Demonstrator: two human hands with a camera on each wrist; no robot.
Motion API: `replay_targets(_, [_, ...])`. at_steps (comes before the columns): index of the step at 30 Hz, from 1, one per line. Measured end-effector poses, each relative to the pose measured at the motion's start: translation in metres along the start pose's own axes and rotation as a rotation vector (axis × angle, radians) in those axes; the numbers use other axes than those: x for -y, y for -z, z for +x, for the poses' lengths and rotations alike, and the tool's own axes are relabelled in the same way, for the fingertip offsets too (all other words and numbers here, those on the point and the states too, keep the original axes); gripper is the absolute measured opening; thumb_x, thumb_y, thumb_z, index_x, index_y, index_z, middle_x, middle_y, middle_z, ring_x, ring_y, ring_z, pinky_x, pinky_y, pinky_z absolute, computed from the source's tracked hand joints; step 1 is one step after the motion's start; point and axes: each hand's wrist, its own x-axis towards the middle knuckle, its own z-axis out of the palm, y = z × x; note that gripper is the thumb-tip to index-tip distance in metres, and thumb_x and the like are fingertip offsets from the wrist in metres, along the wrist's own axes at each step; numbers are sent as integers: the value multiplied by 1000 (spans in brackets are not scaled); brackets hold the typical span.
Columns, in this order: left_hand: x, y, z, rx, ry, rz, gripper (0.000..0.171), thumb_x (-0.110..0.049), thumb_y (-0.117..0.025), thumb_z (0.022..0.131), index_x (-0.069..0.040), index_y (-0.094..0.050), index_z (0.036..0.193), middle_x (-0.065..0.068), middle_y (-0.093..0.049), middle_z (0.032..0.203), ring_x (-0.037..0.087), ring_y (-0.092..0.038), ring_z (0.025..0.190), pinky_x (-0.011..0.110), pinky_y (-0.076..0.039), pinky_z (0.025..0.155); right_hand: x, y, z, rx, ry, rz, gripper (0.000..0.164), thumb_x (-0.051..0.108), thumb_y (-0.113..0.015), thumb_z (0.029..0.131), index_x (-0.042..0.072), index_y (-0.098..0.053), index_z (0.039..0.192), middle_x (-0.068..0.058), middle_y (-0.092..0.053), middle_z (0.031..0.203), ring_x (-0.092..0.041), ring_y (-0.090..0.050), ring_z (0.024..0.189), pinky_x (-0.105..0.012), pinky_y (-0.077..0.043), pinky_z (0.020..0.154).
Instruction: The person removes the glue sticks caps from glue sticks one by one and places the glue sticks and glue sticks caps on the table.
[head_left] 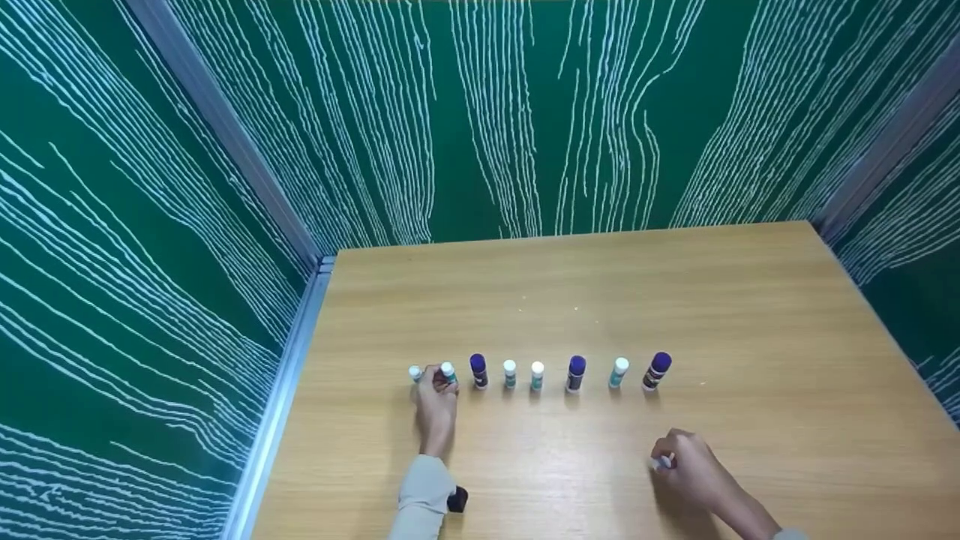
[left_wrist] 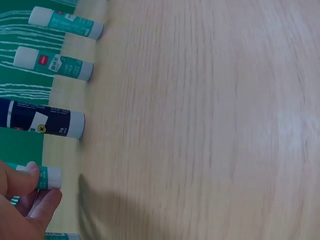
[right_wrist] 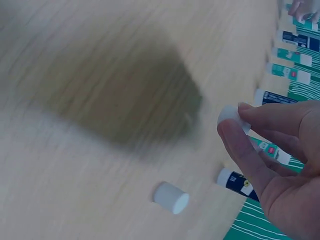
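Fingers of the left hand [head_left: 436, 409] pinch a teal glue stick [head_left: 448, 370]; a similar stick [head_left: 415, 372] crowds them on the left, a purple-capped stick [head_left: 478, 372] on the right, five more sticks [head_left: 537, 377] beyond. Right hand [right_wrist: 292, 165] fingers grip a white cap [right_wrist: 228, 116]; a second cap [right_wrist: 171, 198] lies near them on the counter [head_left: 562, 472].

There are five teal glue sticks [head_left: 448, 370]: one pinched in the left hand [head_left: 436, 405], one to its left, three to its right. Three navy glue sticks [head_left: 576, 373] also stand to its right. Two small white cylinders [right_wrist: 171, 197]: one in the right hand [head_left: 690, 466], one near it.
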Motion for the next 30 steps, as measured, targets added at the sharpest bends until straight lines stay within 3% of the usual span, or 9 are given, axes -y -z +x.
replay_targets(6, [5, 1, -1, -25, 32, 99, 27, 7, -66, 80, -8, -62, 102, 7, -61, 99, 20, -62, 91, 32, -54, 80, -6, -8, -3, -6, -9, -11, 17, -11, -68, 69, 4, -70, 76, 0, -54, 71, -12, -52, 65, -21, -49, 56])
replay_targets(15, [10, 1, -4, -45, 53, 168, 28, 2, -68, 80, -11, -61, 104, 8, -60, 104, 24, -61, 97, 40, -51, 85, -11, -15, -6, 43, -20, 30, 17, -11, -65, 73, 4, -71, 78, -2, -57, 74, -13, -55, 70, -25, -53, 62])
replay_targets(20, [11, 0, -4, -52, 38, 160, 28, 2, -69, 80, -10, -62, 104, 8, -62, 101, 25, -62, 96, 40, -51, 86, -8, -12, -6, 34, -8, 9, 17, -11, -68, 72, 3, -71, 82, -3, -59, 77, -16, -59, 74, -29, -56, 65])
replay_targets(23, [11, 0, -5, -57, 39, 164, 27, 2, -70, 79, -10, -63, 102, 7, -63, 100, 23, -63, 95, 39, -52, 85, -4, -11, -6, 25, -44, -24, 18, -7, -73, 72, 3, -70, 86, -3, -59, 79, -18, -62, 77, -32, -57, 69])
replay_targets(30, [11, -3, -4, -30, 57, 70, 25, 5, -68, 80, -7, -61, 102, 8, -64, 98, 22, -63, 93, 31, -54, 82, 5, -7, -5, -35, -111, -74, 21, -3, -78, 69, 3, -69, 87, -3, -60, 79, -19, -63, 74, -33, -56, 63])
